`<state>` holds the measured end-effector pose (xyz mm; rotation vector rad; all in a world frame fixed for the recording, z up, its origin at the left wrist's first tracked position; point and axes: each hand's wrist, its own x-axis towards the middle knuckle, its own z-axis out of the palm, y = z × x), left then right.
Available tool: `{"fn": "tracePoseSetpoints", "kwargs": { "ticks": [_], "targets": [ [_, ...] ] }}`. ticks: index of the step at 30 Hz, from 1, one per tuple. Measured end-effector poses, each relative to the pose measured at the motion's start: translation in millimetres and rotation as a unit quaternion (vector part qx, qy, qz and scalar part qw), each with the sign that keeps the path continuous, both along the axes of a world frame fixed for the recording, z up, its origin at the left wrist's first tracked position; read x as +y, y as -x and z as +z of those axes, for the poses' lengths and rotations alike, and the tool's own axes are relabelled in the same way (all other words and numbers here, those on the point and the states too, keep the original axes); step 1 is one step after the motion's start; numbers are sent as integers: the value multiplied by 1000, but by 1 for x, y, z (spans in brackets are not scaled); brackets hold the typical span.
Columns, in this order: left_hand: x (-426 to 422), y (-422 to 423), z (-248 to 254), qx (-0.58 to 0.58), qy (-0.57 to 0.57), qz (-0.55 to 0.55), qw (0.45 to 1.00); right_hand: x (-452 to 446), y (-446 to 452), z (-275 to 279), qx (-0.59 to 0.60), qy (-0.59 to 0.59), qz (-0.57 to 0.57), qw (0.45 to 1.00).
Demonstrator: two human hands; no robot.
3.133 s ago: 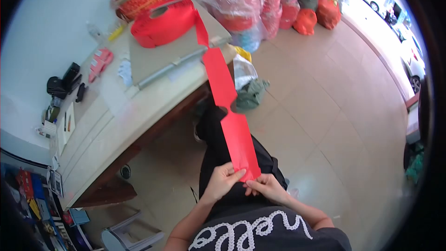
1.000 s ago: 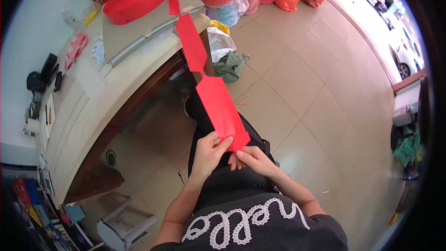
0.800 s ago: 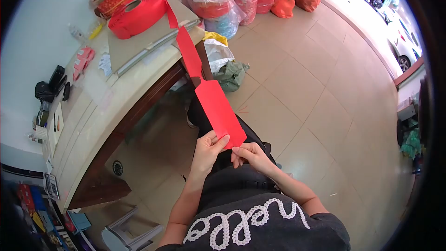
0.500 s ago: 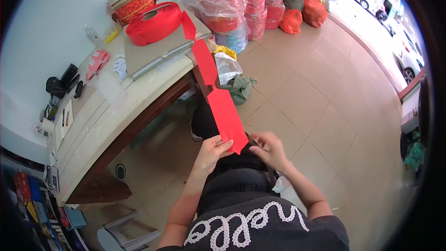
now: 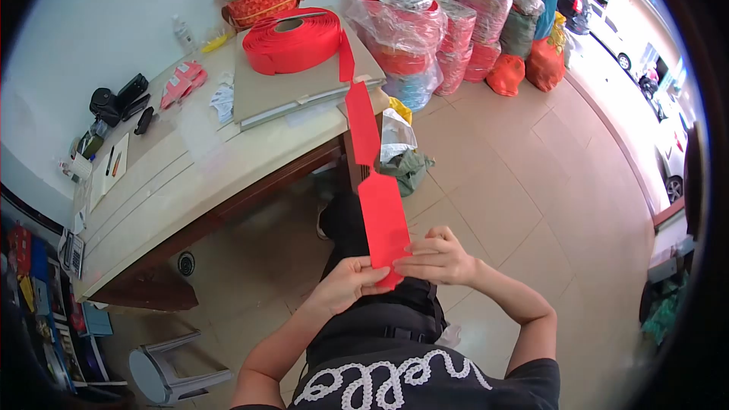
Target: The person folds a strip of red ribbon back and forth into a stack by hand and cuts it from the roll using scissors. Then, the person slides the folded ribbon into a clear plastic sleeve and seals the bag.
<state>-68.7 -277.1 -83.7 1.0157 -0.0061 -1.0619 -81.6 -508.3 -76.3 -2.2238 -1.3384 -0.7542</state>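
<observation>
Head view. Strip (image 5: 386, 216): red, runs from the roll (image 5: 292, 57) past the table's edge, down to the person's lap; narrow neck between its two lower panels. Left hand (image 5: 351, 282) pinches the free end, thumb on top. Right hand (image 5: 440, 260) at the strip's right edge, fingers partly bent, fingertips touching the panel (cannot tell whether they grip it).

Roll lies flat on a grey board (image 5: 304, 95), itself on the table (image 5: 228, 175). Basket (image 5: 260, 1) just behind the roll; bottle (image 5: 182, 34) and a yellow item (image 5: 216, 43) to its left, by the wall. Farther left, a pink bundle (image 5: 182, 83), then a notepad (image 5: 108, 171) with two pens on it; calculator (image 5: 72, 254) at the near left corner. On the floor: grey stool (image 5: 148, 376) lower left, plastic-wrapped stacks (image 5: 399, 26) beyond the table, orange bags (image 5: 506, 76) beside them.
</observation>
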Motion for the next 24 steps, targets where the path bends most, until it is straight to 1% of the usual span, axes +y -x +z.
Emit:
{"fn": "tracePoseSetpoints", "kwargs": {
  "ticks": [1, 3, 4, 7, 10, 13, 15, 17, 19, 20, 21, 23, 24],
  "targets": [
    [1, -5, -2, 0, 21, -16, 1000, 0, -1, -3, 19, -7, 3, 1000],
    [4, -19, -7, 1, 61, -54, 997, 5, 0, -8, 47, -55, -13, 997],
    [2, -29, -16, -3, 83, -47, 995, 6, 2, -10, 69, -70, -17, 995],
    [-24, -74, -17, 33, 171, 2, 985, 11, 5, -16, 147, -125, -40, 980],
    [-54, -115, -30, -19, 237, 83, 968, 13, 4, -15, 202, -151, -59, 966],
    [-69, -130, -30, -43, 205, 132, 969, 13, -2, -3, 231, -169, -103, 953],
    [-72, -129, -30, -35, 184, 127, 974, 9, -16, 10, 235, -172, -149, 945],
    [-70, -126, -39, -26, 166, 132, 977, 5, -47, 2, 242, -244, -209, 916],
    [-67, -130, -60, -23, 153, 144, 977, 5, -95, 16, 247, -333, -231, 880],
    [-68, -134, -71, -27, 141, 150, 978, 5, -118, 20, 325, -377, -233, 836],
    [-68, -135, -69, -30, 162, 136, 977, 3, -140, 22, 399, -416, -230, 784],
    [-66, -139, -62, -39, 203, 111, 972, -4, -181, 12, 439, -452, -185, 754],
    [-65, -141, -62, -16, 204, 109, 973, -5, -196, 9, 459, -467, -160, 739]
  ]
}}
